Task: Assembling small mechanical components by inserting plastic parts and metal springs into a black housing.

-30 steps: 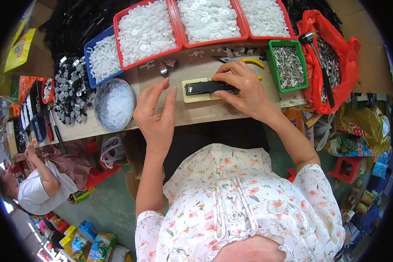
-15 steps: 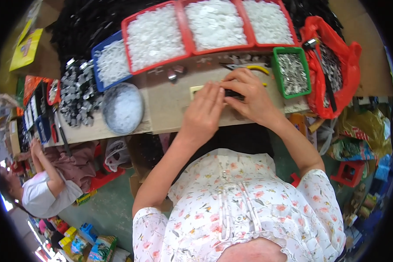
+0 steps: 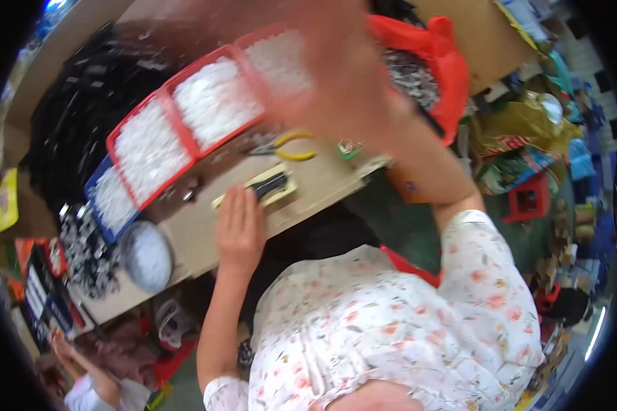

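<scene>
My left hand lies at the near left end of a pale, cream-coloured block, its fingers stretched out flat. A dark, narrow piece sits in the middle of that block, close to my fingertips. My right hand is raised over the far right side of the table, away from the block. Motion smears it, so its fingers and anything in them cannot be made out. Between the block and the trays lie yellow-handled pliers.
Red trays of small white parts stand at the back, beside a blue tray. A metal bowl is at left, near shiny clips. A red bag stands far right. Another person's hands show at lower left.
My right hand has left the block and swung up and away, hiding most of the green tray. My left hand stays at the block, its dark piece now uncovered. The whole view has turned.
</scene>
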### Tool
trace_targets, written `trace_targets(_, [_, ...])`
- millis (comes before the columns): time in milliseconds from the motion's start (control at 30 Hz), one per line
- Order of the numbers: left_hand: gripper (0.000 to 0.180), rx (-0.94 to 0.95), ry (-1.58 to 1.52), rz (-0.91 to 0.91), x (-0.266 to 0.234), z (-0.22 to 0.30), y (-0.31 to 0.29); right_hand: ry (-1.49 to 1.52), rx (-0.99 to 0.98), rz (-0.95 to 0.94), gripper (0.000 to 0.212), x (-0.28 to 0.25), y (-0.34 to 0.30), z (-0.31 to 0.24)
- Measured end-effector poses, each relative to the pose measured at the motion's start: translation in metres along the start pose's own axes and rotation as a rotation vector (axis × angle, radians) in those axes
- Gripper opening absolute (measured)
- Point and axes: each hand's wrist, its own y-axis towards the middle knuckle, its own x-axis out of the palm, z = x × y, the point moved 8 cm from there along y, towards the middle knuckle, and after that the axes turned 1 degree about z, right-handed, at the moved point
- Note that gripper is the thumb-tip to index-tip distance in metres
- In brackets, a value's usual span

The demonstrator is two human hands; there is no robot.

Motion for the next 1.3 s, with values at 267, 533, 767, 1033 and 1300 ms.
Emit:
trace_targets(267, [0.037, 0.050, -0.103, 0.029, 0.017, 0.003, 0.013, -0.140, 0.793, -0.561, 0.020, -0.019, -0.241, 0.186])
trace_targets(533, [0.038, 0.047, -0.020, -0.019, 0.015, 0.000, 0.013, -0.096, 0.754, -0.497, 0.025, -0.015, -0.254, 0.180])
trace_targets(767, [0.036, 0.053, -0.009, -0.004, 0.012, 0.000, 0.005, 0.307, 0.875, -0.424, 0.022, -0.034, -0.166, 0.071])
trace_targets(1033, [0.034, 0.090, -0.004, 0.028, 0.012, -0.001, 0.016, 0.598, 0.733, -0.899, 0.024, 0.039, -0.180, -0.040])
trace_targets(1300, [0.038, 0.107, 0.022, 0.009, 0.007, -0.003, 0.011, 0.582, 0.719, -0.485, 0.022, 0.005, -0.139, -0.041])
